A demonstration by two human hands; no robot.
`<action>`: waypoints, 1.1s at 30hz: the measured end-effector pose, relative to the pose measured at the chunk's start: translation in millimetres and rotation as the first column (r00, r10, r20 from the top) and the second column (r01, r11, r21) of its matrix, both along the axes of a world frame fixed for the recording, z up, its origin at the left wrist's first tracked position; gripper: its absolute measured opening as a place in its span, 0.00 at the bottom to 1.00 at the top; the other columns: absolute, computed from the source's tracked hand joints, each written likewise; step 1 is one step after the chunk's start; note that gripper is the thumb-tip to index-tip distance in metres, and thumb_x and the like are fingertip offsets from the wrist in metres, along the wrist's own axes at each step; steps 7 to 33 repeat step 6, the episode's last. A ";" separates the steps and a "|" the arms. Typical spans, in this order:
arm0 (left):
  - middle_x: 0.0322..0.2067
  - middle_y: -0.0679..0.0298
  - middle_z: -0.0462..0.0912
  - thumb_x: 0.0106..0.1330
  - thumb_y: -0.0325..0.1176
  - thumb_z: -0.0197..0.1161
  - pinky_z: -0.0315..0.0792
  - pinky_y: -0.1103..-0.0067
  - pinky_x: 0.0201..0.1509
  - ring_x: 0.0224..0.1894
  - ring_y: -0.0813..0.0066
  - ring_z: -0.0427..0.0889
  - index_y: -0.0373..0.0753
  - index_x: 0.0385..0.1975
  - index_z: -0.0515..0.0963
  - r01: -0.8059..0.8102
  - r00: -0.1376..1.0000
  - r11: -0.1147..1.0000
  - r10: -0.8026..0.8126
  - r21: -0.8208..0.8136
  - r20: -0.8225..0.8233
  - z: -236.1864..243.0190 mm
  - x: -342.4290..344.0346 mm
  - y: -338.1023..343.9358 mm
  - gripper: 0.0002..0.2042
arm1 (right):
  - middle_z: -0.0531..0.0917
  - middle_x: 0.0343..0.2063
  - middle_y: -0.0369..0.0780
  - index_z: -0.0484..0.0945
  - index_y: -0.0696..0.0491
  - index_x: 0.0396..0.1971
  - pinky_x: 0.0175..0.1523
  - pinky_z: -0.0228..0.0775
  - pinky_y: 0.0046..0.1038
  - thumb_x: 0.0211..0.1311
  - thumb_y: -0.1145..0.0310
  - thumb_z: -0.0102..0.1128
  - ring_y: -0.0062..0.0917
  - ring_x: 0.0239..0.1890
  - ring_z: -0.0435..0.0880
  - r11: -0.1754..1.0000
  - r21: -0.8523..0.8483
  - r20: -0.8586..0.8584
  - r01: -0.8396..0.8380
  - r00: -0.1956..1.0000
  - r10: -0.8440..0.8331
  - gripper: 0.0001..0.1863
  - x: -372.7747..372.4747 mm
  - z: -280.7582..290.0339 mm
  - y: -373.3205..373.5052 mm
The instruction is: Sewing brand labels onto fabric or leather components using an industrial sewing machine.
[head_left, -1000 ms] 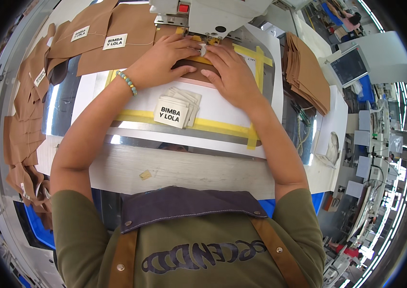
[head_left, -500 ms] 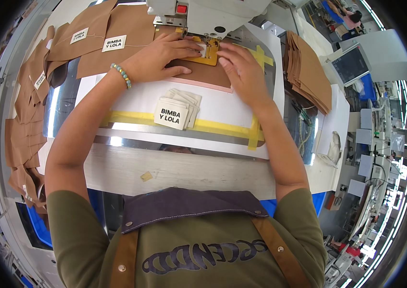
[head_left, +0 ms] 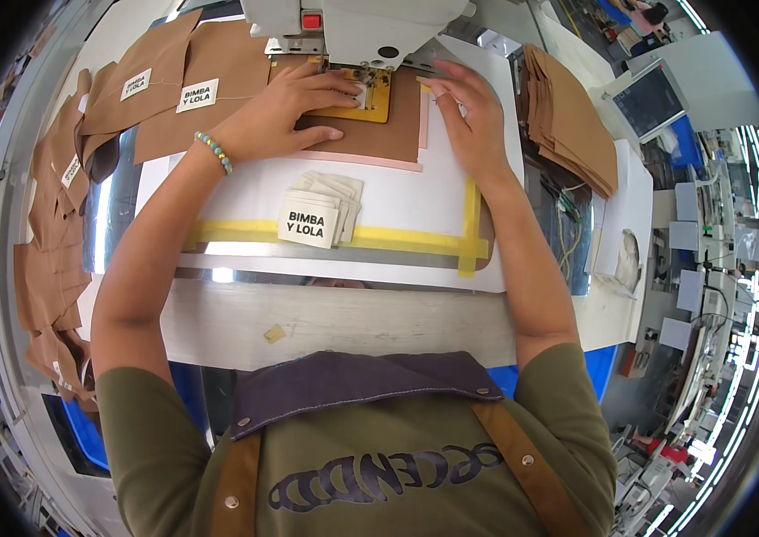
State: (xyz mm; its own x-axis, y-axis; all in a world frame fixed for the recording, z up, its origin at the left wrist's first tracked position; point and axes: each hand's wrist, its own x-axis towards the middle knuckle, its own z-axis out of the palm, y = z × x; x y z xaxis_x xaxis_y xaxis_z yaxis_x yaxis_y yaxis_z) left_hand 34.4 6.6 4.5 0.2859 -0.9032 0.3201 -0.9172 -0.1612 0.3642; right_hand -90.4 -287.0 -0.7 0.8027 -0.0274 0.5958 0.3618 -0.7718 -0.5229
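My left hand (head_left: 306, 109) lies flat, fingers stretched, on a brown panel (head_left: 377, 137) with pink strips along its near and right edges. Its fingertips reach the yellow clamp frame (head_left: 381, 106) under the sewing machine head (head_left: 357, 31). Within that frame a white label is partly visible, mostly covered by my fingers and the machine. Just past the panel's right edge is my right hand (head_left: 473, 116), its fingers loosely bent and apart, holding nothing I can see. Nearer me, a small stack of cream labels (head_left: 308, 219) with dark print rests on the white sheet (head_left: 245, 199).
Brown panels with sewn-on labels (head_left: 200, 67) overlap along the left side, loose threads trailing. At the right stands a stack of plain brown panels (head_left: 567, 125), with a control screen (head_left: 650, 100) beyond. Yellow tape (head_left: 397, 238) borders the white sheet. A scrap (head_left: 274, 334) lies on the table edge.
My right hand has moved right, away from the clamp frame, uncovering the panel's right pink edge. My left hand stays on the panel. The whole view has shifted slightly.
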 end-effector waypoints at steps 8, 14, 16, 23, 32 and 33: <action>0.75 0.63 0.76 0.69 0.34 0.72 0.60 0.60 0.83 0.77 0.53 0.66 0.41 0.67 0.82 -0.022 0.998 0.996 0.027 0.082 -0.062 6.8 -0.9 1.8 0.25 | 0.86 0.61 0.44 0.91 0.55 0.49 0.62 0.77 0.36 0.77 0.65 0.63 0.40 0.61 0.84 1.000 -0.030 -0.021 0.008 1.000 -0.008 0.13 0.5 -3.1 -3.0; 0.75 0.63 0.76 0.69 0.34 0.72 0.60 0.60 0.83 0.77 0.53 0.66 0.41 0.67 0.82 -0.022 0.998 0.996 0.027 0.082 -0.062 6.8 -0.9 1.8 0.25 | 0.86 0.61 0.44 0.91 0.55 0.49 0.62 0.77 0.36 0.77 0.65 0.63 0.40 0.61 0.84 1.000 -0.030 -0.021 0.008 1.000 -0.008 0.13 0.5 -3.1 -3.0; 0.75 0.63 0.76 0.69 0.34 0.72 0.60 0.60 0.83 0.77 0.53 0.66 0.41 0.67 0.82 -0.022 0.998 0.996 0.027 0.082 -0.062 6.8 -0.9 1.8 0.25 | 0.86 0.61 0.44 0.91 0.55 0.49 0.62 0.77 0.36 0.77 0.65 0.63 0.40 0.61 0.84 1.000 -0.030 -0.021 0.008 1.000 -0.008 0.13 0.5 -3.1 -3.0; 0.75 0.63 0.76 0.69 0.34 0.72 0.60 0.60 0.83 0.77 0.53 0.66 0.41 0.67 0.82 -0.022 0.998 0.996 0.027 0.082 -0.062 6.8 -0.9 1.8 0.25 | 0.86 0.61 0.44 0.91 0.55 0.49 0.62 0.77 0.36 0.77 0.65 0.63 0.40 0.61 0.84 1.000 -0.030 -0.021 0.008 1.000 -0.008 0.13 0.5 -3.1 -3.0; 0.75 0.63 0.76 0.69 0.34 0.72 0.60 0.60 0.83 0.77 0.53 0.66 0.41 0.67 0.82 -0.022 0.998 0.996 0.027 0.082 -0.062 6.8 -0.9 1.8 0.25 | 0.86 0.61 0.44 0.91 0.55 0.49 0.62 0.77 0.36 0.77 0.65 0.63 0.40 0.61 0.84 1.000 -0.030 -0.021 0.008 1.000 -0.008 0.13 0.5 -3.1 -3.0; 0.75 0.63 0.76 0.69 0.34 0.72 0.60 0.60 0.83 0.77 0.53 0.66 0.41 0.67 0.82 -0.022 0.998 0.996 0.027 0.082 -0.062 6.8 -0.9 1.8 0.25 | 0.86 0.61 0.44 0.91 0.55 0.49 0.62 0.77 0.36 0.77 0.65 0.63 0.40 0.61 0.84 1.000 -0.030 -0.021 0.008 1.000 -0.008 0.13 0.5 -3.1 -3.0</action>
